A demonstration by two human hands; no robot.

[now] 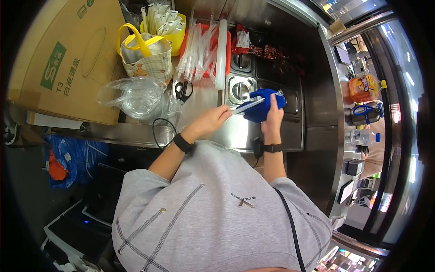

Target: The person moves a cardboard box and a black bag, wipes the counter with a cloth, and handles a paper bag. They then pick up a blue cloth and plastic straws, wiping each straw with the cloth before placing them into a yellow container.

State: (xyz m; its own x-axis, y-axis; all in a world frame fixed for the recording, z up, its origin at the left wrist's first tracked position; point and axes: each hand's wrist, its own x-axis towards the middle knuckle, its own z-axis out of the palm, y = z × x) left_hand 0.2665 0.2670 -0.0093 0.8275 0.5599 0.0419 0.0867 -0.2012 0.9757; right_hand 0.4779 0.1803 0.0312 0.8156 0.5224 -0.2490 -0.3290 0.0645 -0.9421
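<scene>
Over the steel counter [226, 133], my left hand [213, 119] is closed on one end of a long, flat whitish strip [248, 106]. The strip's other end runs across a bunched blue cloth-like piece [258, 113]. My right hand [273, 116] grips that blue piece, thumb up along it, and a crinkled clear bit shows at its top right. Just beyond my hands are steel lidded containers [240, 90] set into the counter. Black-handled scissors [184, 90] lie beyond my left hand.
A red tray [228, 54] holds clear plastic sleeves, beside a yellow bucket [180, 38] of wrapped straws. A cloth bag [147, 68], clear plastic lids [141, 100] and a large carton [63, 63] crowd the left. Bottles, including an orange drink [364, 88], line the right ledge.
</scene>
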